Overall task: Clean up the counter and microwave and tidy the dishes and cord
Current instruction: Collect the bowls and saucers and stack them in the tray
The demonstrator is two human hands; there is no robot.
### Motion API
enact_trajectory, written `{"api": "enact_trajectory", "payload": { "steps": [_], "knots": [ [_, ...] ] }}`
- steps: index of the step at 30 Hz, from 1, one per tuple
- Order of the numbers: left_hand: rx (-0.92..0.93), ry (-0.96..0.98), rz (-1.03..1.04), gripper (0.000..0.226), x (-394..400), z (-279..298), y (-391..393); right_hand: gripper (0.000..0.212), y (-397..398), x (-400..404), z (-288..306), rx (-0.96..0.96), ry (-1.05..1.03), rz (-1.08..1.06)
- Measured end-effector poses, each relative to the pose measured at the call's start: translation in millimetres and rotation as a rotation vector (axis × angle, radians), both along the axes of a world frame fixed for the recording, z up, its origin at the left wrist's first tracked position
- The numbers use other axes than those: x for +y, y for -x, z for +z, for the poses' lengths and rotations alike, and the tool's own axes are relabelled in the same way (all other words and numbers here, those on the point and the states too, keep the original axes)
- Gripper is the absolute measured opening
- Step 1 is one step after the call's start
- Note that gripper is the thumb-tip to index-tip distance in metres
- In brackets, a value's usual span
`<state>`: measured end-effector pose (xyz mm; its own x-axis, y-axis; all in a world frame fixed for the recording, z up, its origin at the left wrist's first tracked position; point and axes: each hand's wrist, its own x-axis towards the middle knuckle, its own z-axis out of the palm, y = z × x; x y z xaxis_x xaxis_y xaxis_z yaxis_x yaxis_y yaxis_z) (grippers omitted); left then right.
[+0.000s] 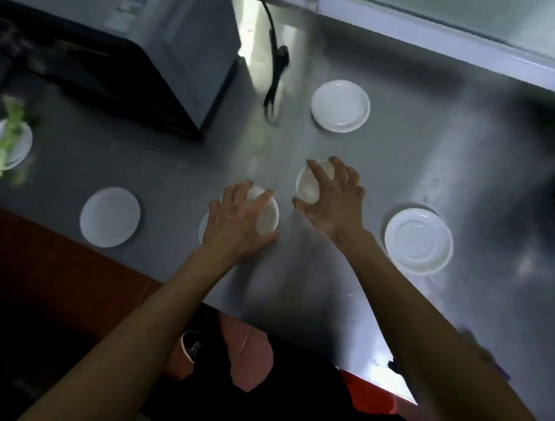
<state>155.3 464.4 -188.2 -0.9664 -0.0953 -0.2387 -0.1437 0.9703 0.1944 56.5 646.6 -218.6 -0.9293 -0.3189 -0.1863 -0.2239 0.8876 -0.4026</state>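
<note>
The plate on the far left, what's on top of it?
A pale green vegetable stalk lies across the plate, blurred. What kind it is, I cannot tell.

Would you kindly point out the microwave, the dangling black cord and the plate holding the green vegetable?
microwave [181, 47]: head view, on its grey side panel.
black cord [277, 70]: head view, on the blurred lower stretch beside the microwave.
plate with green vegetable [21, 145]: head view, on its bare right rim.

Look past your work: a window [469, 18] runs along the back, a red-brown floor [45, 264] lies below at left, a pink shoe [250, 362] sits on it (blurred), and something red [370, 395] shows beside.
</note>
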Motion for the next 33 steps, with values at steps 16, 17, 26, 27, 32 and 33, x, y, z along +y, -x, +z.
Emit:
{"api": "enact_trajectory", "payload": {
  "steps": [16, 17, 26, 27, 32, 33],
  "knots": [
    [0.105, 0.011, 0.311, 0.083, -252.9, 41.9, -204.3, 0.081, -183.2, -271.7, 66.7, 0.151, 0.047, 0.34],
    [0.114, 0.01, 0.337, 0.082, -270.0, 44.6, -220.1, 0.081, -195.4, -292.2, 68.6, 0.162, 0.041, 0.368],
    [0.136, 0.048, 0.558, 0.077, -387.4, 63.2, -328.4, 0.083, -275.0, -445.2, 89.5, 0.171, 0.084, 0.579],
    [0.138, 0.042, 0.584, 0.077, -396.7, 64.0, -334.2, 0.083, -279.1, -458.4, 91.6, 0.175, 0.093, 0.594],
    [0.147, 0.03, 0.663, 0.082, -440.8, 60.8, -340.9, 0.084, -279.8, -515.8, 93.2, 0.166, 0.103, 0.653],
    [0.144, 0.032, 0.668, 0.082, -449.9, 59.6, -338.8, 0.085, -276.7, -526.2, 91.6, 0.159, 0.105, 0.655]
  ]
}}
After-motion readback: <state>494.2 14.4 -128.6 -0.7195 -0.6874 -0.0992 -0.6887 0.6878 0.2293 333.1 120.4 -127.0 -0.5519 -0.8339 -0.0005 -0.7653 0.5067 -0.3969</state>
